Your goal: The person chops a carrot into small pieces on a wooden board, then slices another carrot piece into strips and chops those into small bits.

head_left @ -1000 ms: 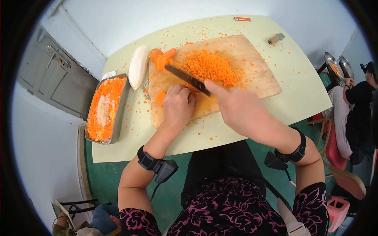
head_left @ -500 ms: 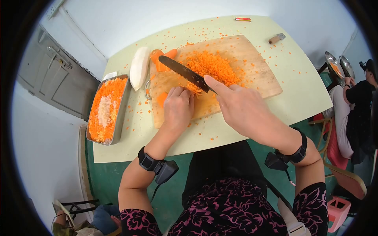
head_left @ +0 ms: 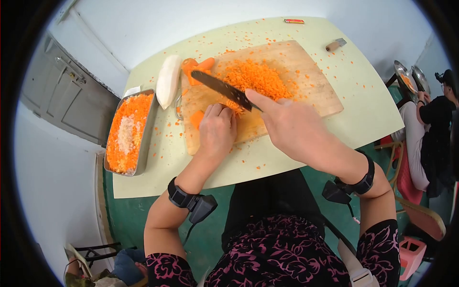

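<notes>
My right hand (head_left: 291,126) is wrapped round the handle end of a dark-bladed knife (head_left: 221,88), whose blade points up and left over the wooden cutting board (head_left: 318,95). My left hand (head_left: 217,126) rests on the board with curled fingers, against carrot shreds beside the blade; its fingertips are partly hidden. Chopped carrot (head_left: 256,79) lies heaped behind the knife. A carrot piece (head_left: 196,118) sits left of my left hand. Whole carrots (head_left: 192,68) lie at the board's upper left corner, next to a peeled white radish (head_left: 168,81).
A metal tray (head_left: 145,138) of chopped orange and pale food stands at the table's left. A peeler-like tool with a wooden handle (head_left: 335,45) and a small red packet (head_left: 294,21) lie at the back. A seated person (head_left: 435,119) is at the right, another at lower left.
The knife and my right hand have shifted slightly up and left. My left hand stays in nearly the same place on the board.
</notes>
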### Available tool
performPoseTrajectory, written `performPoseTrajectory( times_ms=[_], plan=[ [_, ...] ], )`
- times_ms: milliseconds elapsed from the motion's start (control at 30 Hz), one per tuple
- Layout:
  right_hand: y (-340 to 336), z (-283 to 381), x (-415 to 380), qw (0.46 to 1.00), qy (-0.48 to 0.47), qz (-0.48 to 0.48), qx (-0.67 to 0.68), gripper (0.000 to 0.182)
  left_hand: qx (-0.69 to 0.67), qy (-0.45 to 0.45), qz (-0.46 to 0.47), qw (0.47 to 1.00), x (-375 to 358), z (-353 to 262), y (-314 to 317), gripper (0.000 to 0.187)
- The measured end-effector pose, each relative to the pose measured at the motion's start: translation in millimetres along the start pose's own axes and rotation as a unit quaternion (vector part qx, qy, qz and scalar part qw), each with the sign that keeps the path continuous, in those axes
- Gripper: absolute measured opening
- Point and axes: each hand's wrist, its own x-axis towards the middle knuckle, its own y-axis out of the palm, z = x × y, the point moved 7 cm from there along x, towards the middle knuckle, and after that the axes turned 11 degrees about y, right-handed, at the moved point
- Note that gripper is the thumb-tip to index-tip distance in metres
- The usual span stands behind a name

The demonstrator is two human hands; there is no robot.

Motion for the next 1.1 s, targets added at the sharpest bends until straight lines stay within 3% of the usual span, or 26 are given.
performPoseTrajectory(
  times_ms=[500, 600, 700, 900, 1000, 1100],
  plan=[
    [16, -4, 0, 1.0, 0.006, 0.019, -0.021, 0.039, 0.05, 0.001, 0.044, 0.998, -1, -5, -1, 0.009],
    [0, 2, 0, 0.999, -0.029, -0.036, 0.001, 0.045, 0.044, 0.003, 0.033, 0.998, -2, -6, -1, 0.009],
    [19, -3, -2, 0.998, -0.003, 0.029, -0.047, 0.045, 0.043, 0.018, 0.028, 0.999, -5, -4, 1, 0.01],
    [0, -8, 2, 1.0, 0.028, -0.013, 0.002, 0.041, 0.034, 0.011, 0.018, 0.999, -4, -4, 1, 0.01],
    [18, -19, 1, 0.998, 0.046, 0.029, -0.018, 0.042, 0.024, 0.009, 0.014, 1.0, -1, -2, -1, 0.009],
    [7, -18, 6, 0.999, 0.032, 0.007, -0.028, 0.043, -0.017, -0.014, 0.015, 1.0, -1, 0, -2, 0.009]
  ],
)
